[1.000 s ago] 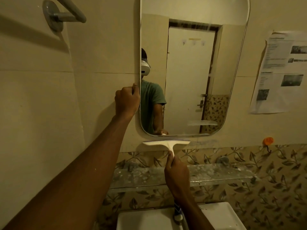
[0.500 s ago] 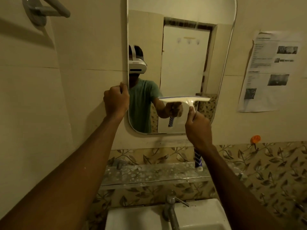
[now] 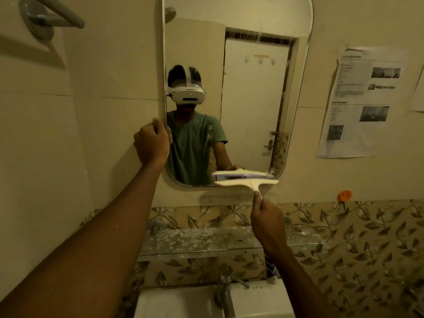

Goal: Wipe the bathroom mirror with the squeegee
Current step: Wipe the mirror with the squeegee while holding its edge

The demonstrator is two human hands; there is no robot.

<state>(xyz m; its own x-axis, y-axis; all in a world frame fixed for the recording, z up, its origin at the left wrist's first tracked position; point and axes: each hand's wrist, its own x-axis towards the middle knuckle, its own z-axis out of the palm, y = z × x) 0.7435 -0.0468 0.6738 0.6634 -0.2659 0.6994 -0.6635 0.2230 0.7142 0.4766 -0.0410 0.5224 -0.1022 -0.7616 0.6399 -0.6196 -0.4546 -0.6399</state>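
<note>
A tall rounded mirror (image 3: 252,99) hangs on the beige wall ahead. My left hand (image 3: 151,143) grips its left edge, fingers curled around the rim. My right hand (image 3: 267,222) is closed on the handle of a cream squeegee (image 3: 246,180). The squeegee's blade lies level against the glass at the mirror's bottom right corner, just above the lower rim. The handle's blue-striped end pokes out below my wrist.
A glass shelf (image 3: 206,243) runs under the mirror over leaf-patterned tiles. Below it are a white basin (image 3: 179,304) and a metal tap (image 3: 226,288). A towel bar (image 3: 57,17) is at upper left, paper sheets (image 3: 362,102) and an orange hook (image 3: 344,195) at right.
My right hand swung the squeegee from below the mirror's left side up onto the glass at the right, then drew it down to the bottom edge. My left hand stayed on the rim.
</note>
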